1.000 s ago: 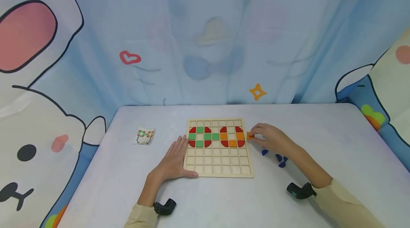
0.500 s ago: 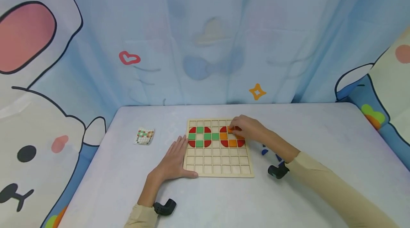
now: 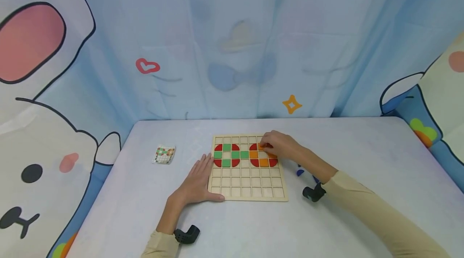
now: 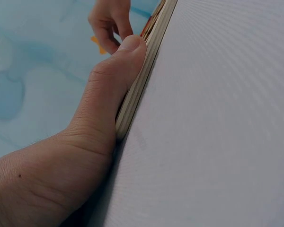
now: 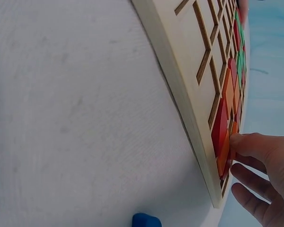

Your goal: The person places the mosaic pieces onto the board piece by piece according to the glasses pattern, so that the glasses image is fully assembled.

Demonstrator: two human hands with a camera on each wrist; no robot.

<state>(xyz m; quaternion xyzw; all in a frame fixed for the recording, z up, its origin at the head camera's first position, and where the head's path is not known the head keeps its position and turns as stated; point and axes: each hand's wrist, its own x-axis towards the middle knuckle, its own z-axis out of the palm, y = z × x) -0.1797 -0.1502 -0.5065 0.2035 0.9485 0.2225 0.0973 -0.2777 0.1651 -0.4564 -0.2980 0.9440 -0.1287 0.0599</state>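
Observation:
A wooden grid board [image 3: 246,191] lies on the table, with red quarter-round pieces [image 3: 235,163], green square tiles [image 3: 235,155] and orange square tiles [image 3: 264,162] set in its upper rows. My left hand [image 3: 195,181] rests against the board's left side with straight fingers, its thumb along the near edge; the left wrist view shows that thumb [image 4: 104,90] touching the rim. Over the upper right part of the board, my right hand [image 3: 280,144] pinches an orange square tile [image 3: 260,146] at its cell. The hand hides some cells behind it.
Several blue pieces [image 3: 300,172] lie right of the board, partly hidden by the right forearm. A small pattern card [image 3: 164,155] lies on the table [image 3: 253,230] to the left. A blue curtain [image 3: 232,89] hangs behind the table.
My right hand has moved left from beside the board to its upper right cells, bringing the orange tile. Over the last half second it stays there. My left hand has not moved.

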